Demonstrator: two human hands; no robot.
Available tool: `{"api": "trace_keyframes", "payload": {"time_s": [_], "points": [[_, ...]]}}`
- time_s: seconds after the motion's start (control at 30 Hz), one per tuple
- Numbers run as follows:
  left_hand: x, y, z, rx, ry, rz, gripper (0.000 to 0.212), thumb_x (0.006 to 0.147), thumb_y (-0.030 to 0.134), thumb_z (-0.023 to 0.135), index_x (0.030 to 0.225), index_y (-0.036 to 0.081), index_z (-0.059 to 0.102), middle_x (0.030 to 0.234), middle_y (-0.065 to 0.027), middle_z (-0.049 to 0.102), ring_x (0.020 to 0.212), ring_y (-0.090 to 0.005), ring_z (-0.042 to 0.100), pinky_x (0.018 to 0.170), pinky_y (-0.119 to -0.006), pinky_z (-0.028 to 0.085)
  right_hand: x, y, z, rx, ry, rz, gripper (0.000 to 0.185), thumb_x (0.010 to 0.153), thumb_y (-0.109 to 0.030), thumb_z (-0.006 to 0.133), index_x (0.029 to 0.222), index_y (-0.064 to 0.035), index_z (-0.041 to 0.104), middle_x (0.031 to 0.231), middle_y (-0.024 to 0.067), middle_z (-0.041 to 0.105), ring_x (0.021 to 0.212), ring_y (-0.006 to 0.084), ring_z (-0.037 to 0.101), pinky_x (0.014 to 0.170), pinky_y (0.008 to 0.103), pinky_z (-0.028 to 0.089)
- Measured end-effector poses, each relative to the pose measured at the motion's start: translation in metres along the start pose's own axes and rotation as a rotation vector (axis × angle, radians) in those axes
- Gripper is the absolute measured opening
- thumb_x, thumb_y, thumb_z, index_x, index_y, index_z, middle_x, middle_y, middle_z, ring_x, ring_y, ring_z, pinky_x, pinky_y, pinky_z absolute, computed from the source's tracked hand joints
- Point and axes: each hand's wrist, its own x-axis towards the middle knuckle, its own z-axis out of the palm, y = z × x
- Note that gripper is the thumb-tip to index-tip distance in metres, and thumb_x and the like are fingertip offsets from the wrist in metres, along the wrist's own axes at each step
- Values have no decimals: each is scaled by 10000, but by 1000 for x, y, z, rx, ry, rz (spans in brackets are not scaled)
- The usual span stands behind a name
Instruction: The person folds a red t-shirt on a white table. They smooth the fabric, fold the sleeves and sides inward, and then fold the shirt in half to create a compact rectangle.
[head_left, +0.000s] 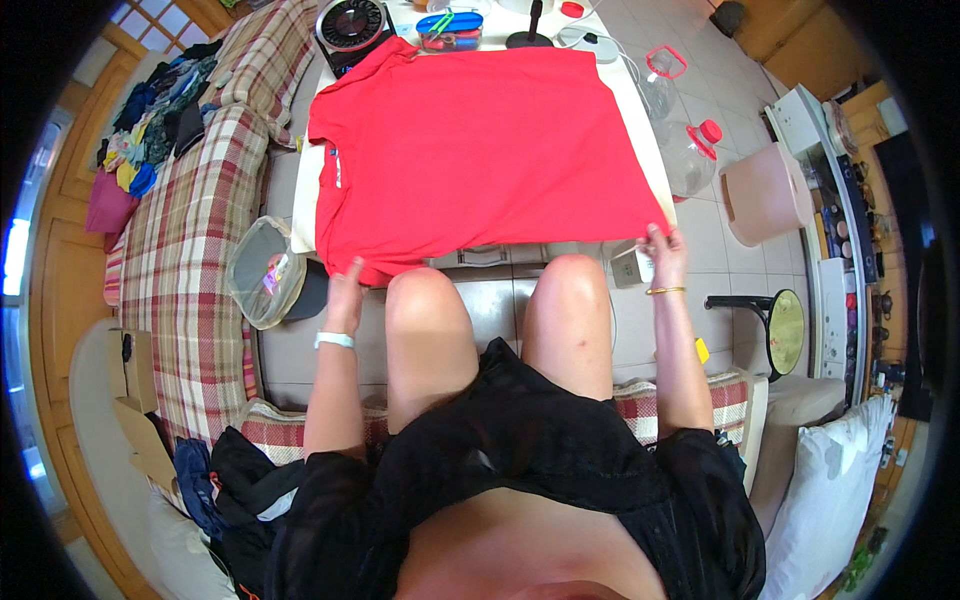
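A red T-shirt (480, 150) lies spread sideways over a white table (304, 217), its collar to the left and its hem to the right. The near sleeve hangs past the table's front edge, close to my left knee. My left hand (346, 296) is at that sleeve, thumb up against the cloth; its fingers are partly hidden, so the grip is unclear. At the near hem corner, my right hand (665, 251) pinches the fabric between thumb and fingers. Slight creases run through the cloth near the collar and sleeve.
Behind the shirt stand a small fan (352, 26), a blue-lidded container (450, 34) and a glass lid (589, 43). A lined waste bin (262, 274) is left of the table. Large plastic bottles (686, 161) and a pink bin (766, 193) stand right. Clothes (161, 112) lie heaped on the plaid sofa (202, 202).
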Motion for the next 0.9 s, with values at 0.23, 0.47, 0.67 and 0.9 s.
{"api": "trace_keyframes", "payload": {"time_s": [0.23,0.47,0.67,0.9], "points": [[-29,96,-6,-153,57,174,393,1032,316,536,1188,-42,578,1115,-156,680,967,-233,689,805,-364,560,41,-19,-20,-183,-71,-56,169,947,-68,663,1087,-6,594,819,47,661,594,106,605,560,246,517],[-59,56,-17,-368,-272,-75,481,977,309,638,1318,-17,545,1271,-118,642,1155,-240,636,982,-399,529,7,-14,-19,-146,-50,13,224,948,-48,642,1144,-12,539,811,65,671,603,114,637,540,233,522],[-90,14,-28,120,-394,13,412,930,246,707,1253,15,598,1153,-64,692,1007,-164,678,855,-328,551,-14,-1,-42,-207,-94,205,172,944,-65,652,1094,-7,589,850,73,708,652,126,682,569,227,534],[-89,11,-45,-60,-274,-61,415,1018,281,574,1315,-7,540,1251,-103,657,1118,-179,650,959,-328,521,-26,3,-56,-232,-256,417,127,903,-45,701,1008,9,651,809,54,704,622,108,648,566,235,539]]}}
